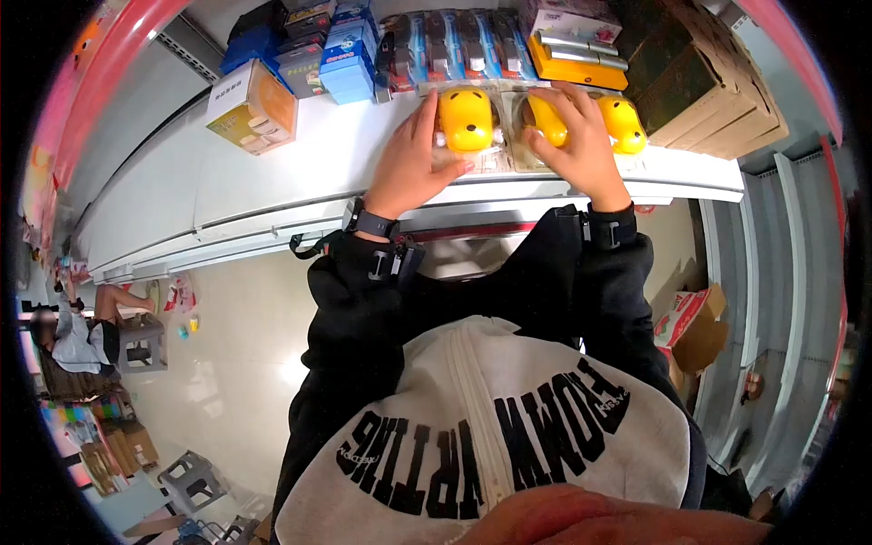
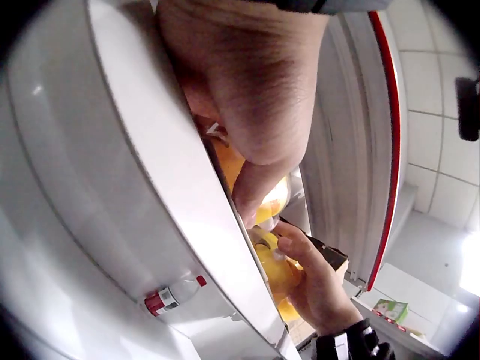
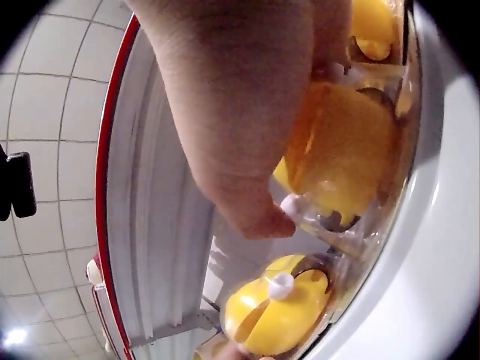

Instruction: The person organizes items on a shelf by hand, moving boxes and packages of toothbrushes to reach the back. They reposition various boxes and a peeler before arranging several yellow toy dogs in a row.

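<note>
Three yellow dog-faced toys in clear packaging stand in a row on a white shelf. My left hand grips the left toy, fingers along its left side and thumb at its front edge. Over the middle toy my right hand is curled, thumb at the front, partly hiding it. The right toy sits just beyond that hand. Part of the packaging under both palms is hidden.
Behind the toys stand blue boxes, several blister packs and a yellow box. A white-orange box is at left, large cartons at right. A bottle shows in the left wrist view. A person sits far left.
</note>
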{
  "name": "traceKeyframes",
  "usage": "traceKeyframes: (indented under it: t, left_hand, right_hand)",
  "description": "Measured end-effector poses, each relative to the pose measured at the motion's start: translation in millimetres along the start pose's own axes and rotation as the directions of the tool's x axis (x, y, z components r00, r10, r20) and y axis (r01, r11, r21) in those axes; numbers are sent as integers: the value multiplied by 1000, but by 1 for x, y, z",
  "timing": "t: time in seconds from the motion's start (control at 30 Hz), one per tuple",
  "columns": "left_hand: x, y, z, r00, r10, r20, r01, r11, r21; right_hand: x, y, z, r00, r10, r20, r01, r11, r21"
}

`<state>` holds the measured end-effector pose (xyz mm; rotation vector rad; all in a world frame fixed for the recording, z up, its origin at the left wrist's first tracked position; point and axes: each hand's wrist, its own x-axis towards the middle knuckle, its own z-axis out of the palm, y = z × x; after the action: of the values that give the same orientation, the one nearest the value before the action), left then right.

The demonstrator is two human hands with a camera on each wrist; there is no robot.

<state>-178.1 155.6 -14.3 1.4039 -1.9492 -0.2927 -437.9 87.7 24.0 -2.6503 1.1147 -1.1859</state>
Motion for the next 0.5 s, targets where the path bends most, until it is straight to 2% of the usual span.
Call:
traceKeyframes:
  t: [0.13,0.27,0.37,0.5]
  left_hand:
    - [1,-1,0,1000,2,1,-2,999,-43]
    - [0,-2,0,1000,11,2,-11,1000,-4]
    - [-1,-2,0,1000,11,-3,-11,1000,2]
    - [-1,-2,0,1000,11,-1,-11,1000,0]
  right_hand:
    - [0,-1,-2,1000,6,3,-6,1000,1]
    - [2,-6,-11,997,12,81,-11,1000,-19]
    - [5,-10,-25,999,8,38,-5,996,-85]
    - [8,8,-60,995,79,-60,-79,997,-13]
